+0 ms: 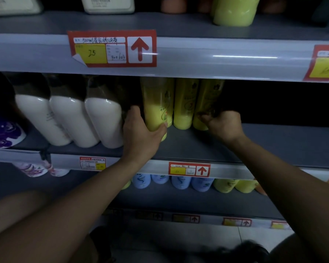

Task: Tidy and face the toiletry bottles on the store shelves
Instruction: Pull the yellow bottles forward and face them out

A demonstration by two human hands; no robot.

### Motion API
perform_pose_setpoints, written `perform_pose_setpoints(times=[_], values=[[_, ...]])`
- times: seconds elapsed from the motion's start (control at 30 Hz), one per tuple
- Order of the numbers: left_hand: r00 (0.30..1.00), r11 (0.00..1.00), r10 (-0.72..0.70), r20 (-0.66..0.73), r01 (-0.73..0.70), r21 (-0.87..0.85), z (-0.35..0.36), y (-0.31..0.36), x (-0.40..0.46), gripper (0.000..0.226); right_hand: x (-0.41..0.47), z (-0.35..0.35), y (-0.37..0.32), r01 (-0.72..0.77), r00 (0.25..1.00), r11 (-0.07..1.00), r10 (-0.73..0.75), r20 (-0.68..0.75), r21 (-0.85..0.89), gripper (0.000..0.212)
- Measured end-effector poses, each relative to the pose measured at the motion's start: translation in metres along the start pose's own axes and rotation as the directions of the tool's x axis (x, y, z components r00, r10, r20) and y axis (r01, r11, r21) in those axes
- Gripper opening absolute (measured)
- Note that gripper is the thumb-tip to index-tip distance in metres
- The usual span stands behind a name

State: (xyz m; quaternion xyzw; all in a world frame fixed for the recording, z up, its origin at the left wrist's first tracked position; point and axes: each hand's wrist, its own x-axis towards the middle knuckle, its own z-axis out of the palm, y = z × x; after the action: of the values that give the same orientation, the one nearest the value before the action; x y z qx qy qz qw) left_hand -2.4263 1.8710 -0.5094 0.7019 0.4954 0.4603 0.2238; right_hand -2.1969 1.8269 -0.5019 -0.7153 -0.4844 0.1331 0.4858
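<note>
**Both hands on the yellow bottles**

On the far left of the middle shelf (179, 147) sits a purple flower bottle (2, 133). Next to it stand three white bottles (72, 122) in a neat row, close to the front edge.

Then comes the left hand (141, 135). Its fingers are wrapped around the first yellow bottle (157, 107), thumb on the front and the other fingers round the left side. This bottle is nearer the front than the others. A second yellow bottle (183, 107) stands just beside it, with no hand on it. The right hand (223, 124) is at the third yellow bottle (205, 105), low down on its right side. Its fingers are curled there and look like they grip it, but it is dark and I cannot be sure. That makes three yellow bottles. To the right of them the shelf is bare and dark.

The step now looks like lining up the yellow row. The next move likely calls for sliding the other two forward to match the first, then turning each one so its label faces out.

Below, there are four blue bottles (180, 182) and about two green ones (234, 185).
</note>
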Motion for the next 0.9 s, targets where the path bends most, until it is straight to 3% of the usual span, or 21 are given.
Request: perform_pose_setpoints(times=[0.4,0.63,0.8,0.9], values=[[0.999,0.998,0.018,0.036,-0.016,-0.053,-0.003,-0.002,-0.003,0.058,-0.003,-0.005,-0.001,-0.018,1.000,0.991,0.018,0.001,-0.133,0.045],[0.996,0.988,0.030,0.087,-0.016,-0.155,-0.013,0.000,-0.011,0.064,-0.018,-0.012,-0.012,0.016,1.000,0.968,-0.020,-0.014,-0.250,0.033],[0.998,0.993,0.047,0.035,-0.043,-0.113,-0.030,0.003,-0.020,0.075,-0.029,-0.026,-0.015,0.032,0.989,0.941,-0.080,-0.127,-0.338,0.037],[0.995,0.993,0.092,-0.026,-0.093,-0.074,-0.040,0.012,-0.027,0.068,-0.042,-0.036,-0.023,0.030,0.976,0.931,-0.106,-0.190,-0.365,0.037]])
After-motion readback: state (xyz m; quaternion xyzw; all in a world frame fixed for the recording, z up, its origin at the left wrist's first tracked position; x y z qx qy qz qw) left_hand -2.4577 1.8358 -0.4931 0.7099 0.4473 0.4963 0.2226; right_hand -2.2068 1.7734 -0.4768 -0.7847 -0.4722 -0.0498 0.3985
